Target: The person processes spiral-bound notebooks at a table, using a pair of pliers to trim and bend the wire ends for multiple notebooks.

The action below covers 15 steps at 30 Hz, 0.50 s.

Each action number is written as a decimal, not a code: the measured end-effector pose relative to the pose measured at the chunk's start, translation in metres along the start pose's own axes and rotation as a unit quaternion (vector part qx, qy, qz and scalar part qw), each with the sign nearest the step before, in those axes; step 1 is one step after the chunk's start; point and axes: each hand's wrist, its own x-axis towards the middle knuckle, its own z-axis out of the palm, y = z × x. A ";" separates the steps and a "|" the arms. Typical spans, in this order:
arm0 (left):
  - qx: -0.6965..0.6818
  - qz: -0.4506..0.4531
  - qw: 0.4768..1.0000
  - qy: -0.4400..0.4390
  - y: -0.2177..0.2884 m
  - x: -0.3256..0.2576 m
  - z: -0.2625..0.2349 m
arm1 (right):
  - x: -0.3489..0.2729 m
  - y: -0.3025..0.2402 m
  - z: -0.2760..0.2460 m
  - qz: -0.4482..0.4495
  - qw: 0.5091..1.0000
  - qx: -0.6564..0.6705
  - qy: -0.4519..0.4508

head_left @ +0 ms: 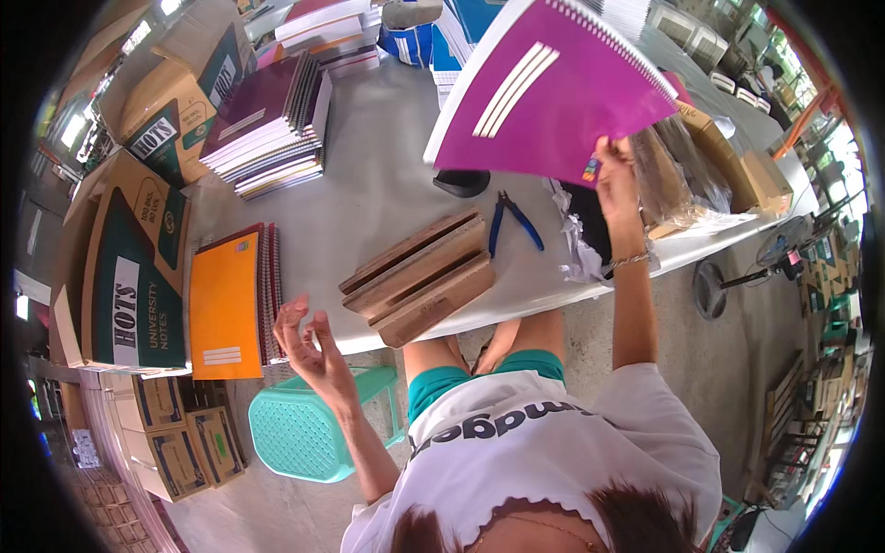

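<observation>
One purple notebook (576, 101) up over the right part of the table (369, 138), with one low corner in the grip of the right hand (616, 175). Pinch firmly but don't crease the cover, and bring over the left hand (315, 355), empty and loosely curled near the orange notebook (224, 304), to help. Swing wide of the blue pliers (527, 226) and brown cardboard (419, 276) by the front edge, and use the bare patch right of the notebook stack (267, 138).

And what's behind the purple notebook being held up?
Behind the purple notebook in the right hand, blue-covered books and a black object peek out; whatever its cover fully blocks can't be seen.
</observation>
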 end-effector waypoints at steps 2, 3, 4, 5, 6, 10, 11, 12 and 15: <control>-0.003 -0.015 1.000 -0.020 0.002 -0.005 0.005 | -0.019 0.017 0.001 0.021 0.999 0.024 -0.022; -0.012 -0.028 0.999 -0.021 0.004 -0.006 0.008 | -0.026 0.020 0.002 0.018 0.999 0.035 -0.037; -0.021 -0.041 0.999 -0.021 0.007 -0.009 0.010 | -0.028 0.026 0.000 0.029 0.998 0.044 -0.045; -0.031 -0.054 0.998 -0.021 0.009 -0.010 0.011 | -0.033 0.032 0.000 0.032 0.997 0.062 -0.039; -0.036 -0.049 0.998 -0.015 0.008 -0.011 0.009 | -0.035 0.036 0.001 0.036 0.998 0.049 -0.032; -0.058 -0.074 0.996 0.007 -0.002 -0.018 0.002 | -0.045 0.049 0.015 0.035 0.998 0.042 -0.041; -0.062 -0.091 0.994 0.011 -0.004 -0.018 -0.001 | -0.048 0.050 0.020 0.041 0.997 0.036 -0.049; -0.075 -0.093 0.993 0.001 -0.004 -0.018 0.000 | -0.052 0.047 0.026 0.045 0.997 0.028 -0.057; -0.117 -0.079 0.990 -0.028 -0.002 -0.015 0.004 | -0.057 0.064 0.024 0.051 0.994 -0.039 -0.093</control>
